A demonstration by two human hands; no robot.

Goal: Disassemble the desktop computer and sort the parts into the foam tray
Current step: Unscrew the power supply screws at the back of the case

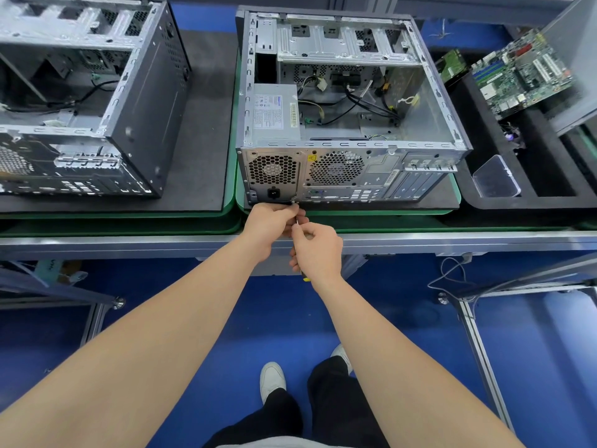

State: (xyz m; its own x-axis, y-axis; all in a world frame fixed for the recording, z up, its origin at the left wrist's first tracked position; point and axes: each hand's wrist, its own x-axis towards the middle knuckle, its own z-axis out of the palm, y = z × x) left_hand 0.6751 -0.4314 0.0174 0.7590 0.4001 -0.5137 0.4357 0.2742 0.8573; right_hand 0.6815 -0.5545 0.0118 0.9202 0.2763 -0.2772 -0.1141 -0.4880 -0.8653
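Observation:
An opened desktop case (429,101) lies on its side on a dark mat, rear panel facing me. Its grey power supply (274,111) sits in the left rear corner, with loose cables (371,101) inside. My right hand (318,250) grips a screwdriver (295,221) whose yellow handle end shows below the wrist; the thin shaft points up at the bottom edge of the rear panel under the power socket. My left hand (273,226) is curled around the shaft near its tip, against the case. A black foam tray (504,205) at the right holds a green motherboard (520,76).
A second opened case (142,101) stands on the left mat. A clear plastic box (496,177) sits in the foam tray's near compartment. The table's metal front rail (452,242) runs across, just beneath my hands. Blue floor and metal frames lie below.

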